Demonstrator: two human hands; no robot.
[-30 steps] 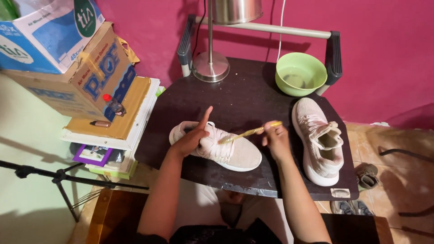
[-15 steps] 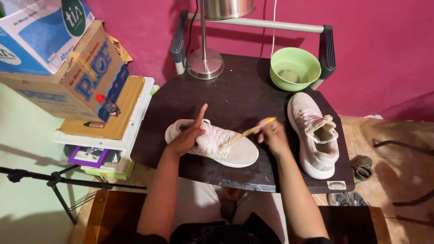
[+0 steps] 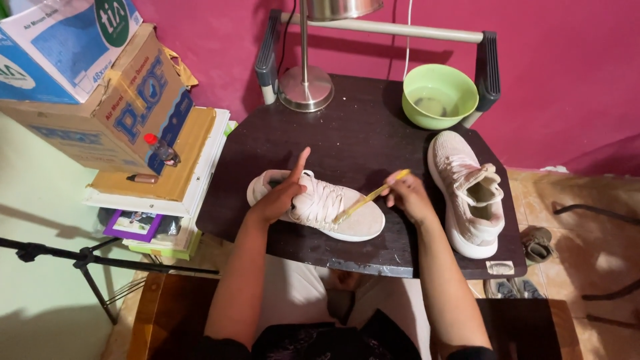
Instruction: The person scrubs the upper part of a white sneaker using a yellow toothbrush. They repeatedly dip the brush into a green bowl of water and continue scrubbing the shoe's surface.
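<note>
A pale pink sneaker [image 3: 333, 212] lies on its side on the dark table [image 3: 347, 133], toe to the right. My left hand [image 3: 280, 193] grips its heel end, index finger pointing up. My right hand [image 3: 407, 195] holds a yellow toothbrush [image 3: 370, 197], whose head rests on the sneaker's laces and upper. The second pale pink sneaker [image 3: 467, 190] stands upright to the right of my right hand, near the table's right edge.
A green bowl [image 3: 440, 95] with water stands at the table's back right, a metal lamp base [image 3: 305, 87] at the back left. Stacked cardboard boxes [image 3: 100, 87], a small bottle [image 3: 161, 149] and books stand left. A tripod leg [image 3: 87, 257] crosses lower left.
The view has shifted slightly. My right hand has moved the toothbrush a little along the sneaker's upper; my left hand keeps its hold on the heel.
</note>
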